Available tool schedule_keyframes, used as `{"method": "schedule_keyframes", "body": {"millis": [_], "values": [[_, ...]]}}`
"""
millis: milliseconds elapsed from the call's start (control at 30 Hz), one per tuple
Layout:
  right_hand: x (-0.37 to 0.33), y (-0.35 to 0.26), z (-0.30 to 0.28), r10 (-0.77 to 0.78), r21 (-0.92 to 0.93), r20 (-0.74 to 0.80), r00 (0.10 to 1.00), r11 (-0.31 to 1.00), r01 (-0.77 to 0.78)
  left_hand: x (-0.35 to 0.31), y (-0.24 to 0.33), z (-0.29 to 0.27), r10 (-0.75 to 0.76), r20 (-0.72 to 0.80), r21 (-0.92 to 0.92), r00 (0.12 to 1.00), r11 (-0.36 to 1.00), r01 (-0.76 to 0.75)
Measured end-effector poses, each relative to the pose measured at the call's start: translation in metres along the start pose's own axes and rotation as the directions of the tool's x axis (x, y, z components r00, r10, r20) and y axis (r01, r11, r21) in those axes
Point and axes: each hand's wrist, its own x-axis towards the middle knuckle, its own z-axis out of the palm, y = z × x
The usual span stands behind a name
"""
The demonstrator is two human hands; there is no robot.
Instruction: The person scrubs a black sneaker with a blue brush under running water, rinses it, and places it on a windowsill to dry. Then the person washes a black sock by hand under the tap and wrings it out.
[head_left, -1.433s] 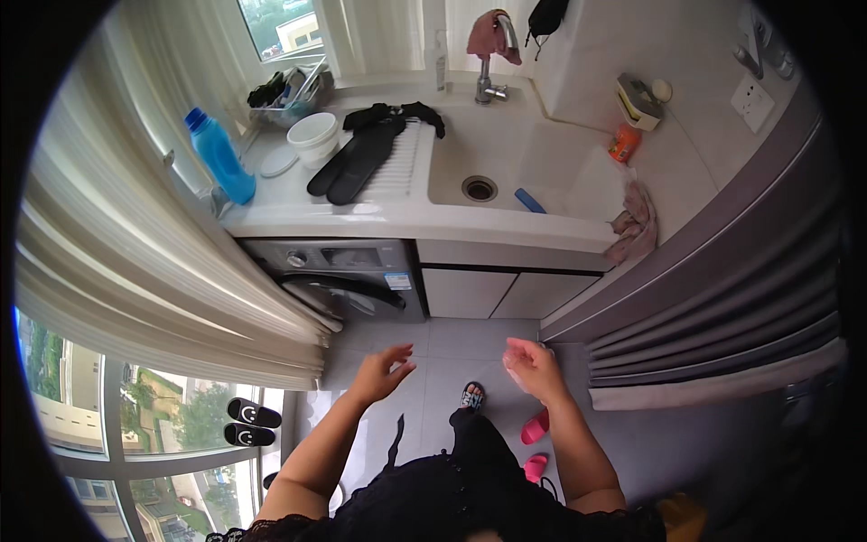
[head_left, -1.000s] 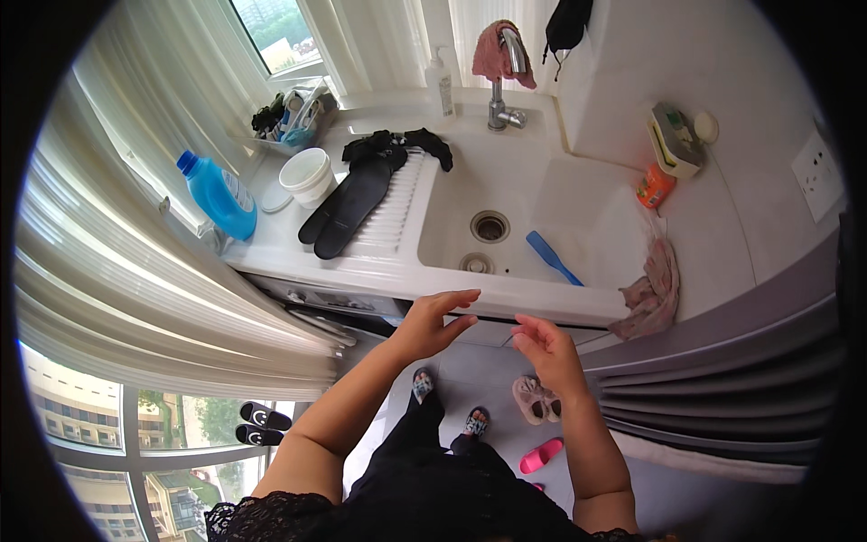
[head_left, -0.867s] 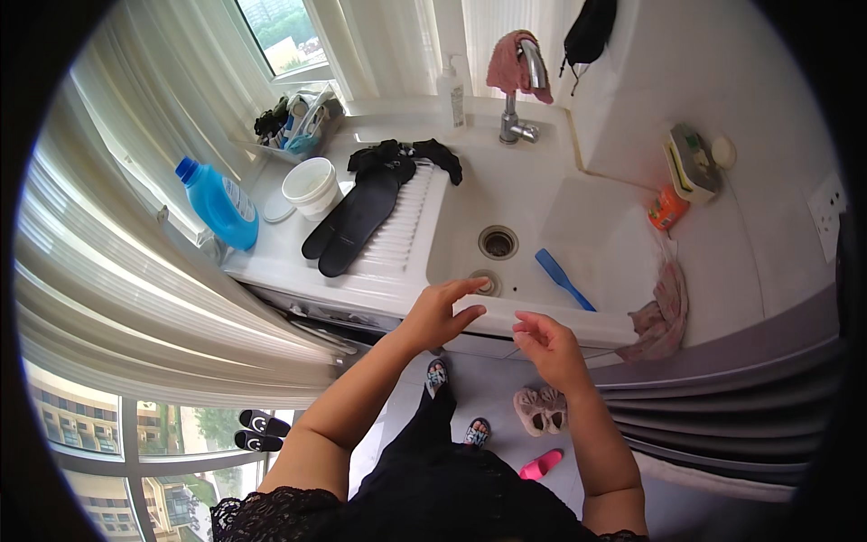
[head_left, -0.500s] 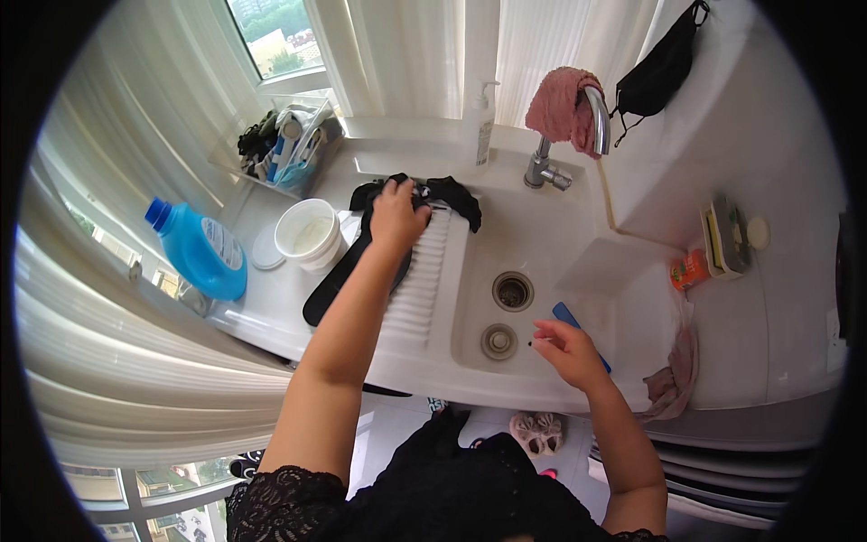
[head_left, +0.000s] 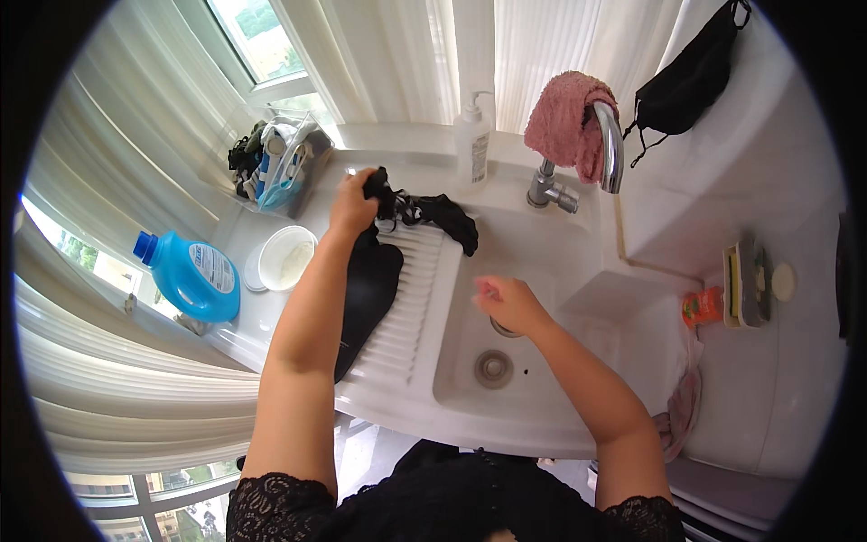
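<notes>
On the ribbed washboard (head_left: 423, 271) lies a black garment (head_left: 444, 217), its upper end bunched and trimmed. A long smooth dark part (head_left: 368, 280) stretches down the washboard, partly behind my left forearm. My left hand (head_left: 350, 206) grips the bunched garment at its upper left end and lifts that bit slightly. Over the white sink basin (head_left: 461, 361) is my right hand (head_left: 508, 303), its fingers curled and smeared by motion, touching no garment. Whether it holds anything cannot be made out. Just below it sits the metal drain (head_left: 493, 369).
Left stand a blue detergent bottle (head_left: 194, 275), a white tub (head_left: 287, 257) and a clear bin (head_left: 275, 167) of odds and ends. Behind are a pump bottle (head_left: 472, 144) and a faucet (head_left: 614, 149) draped with a pink cloth (head_left: 569, 117). A soap holder (head_left: 746, 285) is at right.
My left hand has shifted left and now pulls up the garment's end. My right hand has moved up and left across the basin. The blue object beside it is no longer visible.
</notes>
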Motion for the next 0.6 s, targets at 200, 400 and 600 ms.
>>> {"method": "schedule_keyframes", "body": {"millis": [200, 400, 600], "values": [[0.112, -0.015, 0.024, -0.347, -0.384, -0.243, 0.906, 0.892, 0.239, -0.014, 0.044, -0.048, -0.104, -0.338, -0.522, 0.935, 0.848, -0.094], [0.179, -0.055, 0.071, -0.169, -0.660, -0.230, 0.958, 0.751, -0.026, -0.042, 0.090, -0.080, -0.180, -0.336, -0.819, 0.925, 0.540, -0.192], [0.195, -0.028, 0.064, -0.253, -0.635, -0.072, 0.965, 0.758, 0.151, -0.058, 0.079, -0.090, -0.186, -0.200, -0.854, 0.962, 0.514, -0.078]]}}
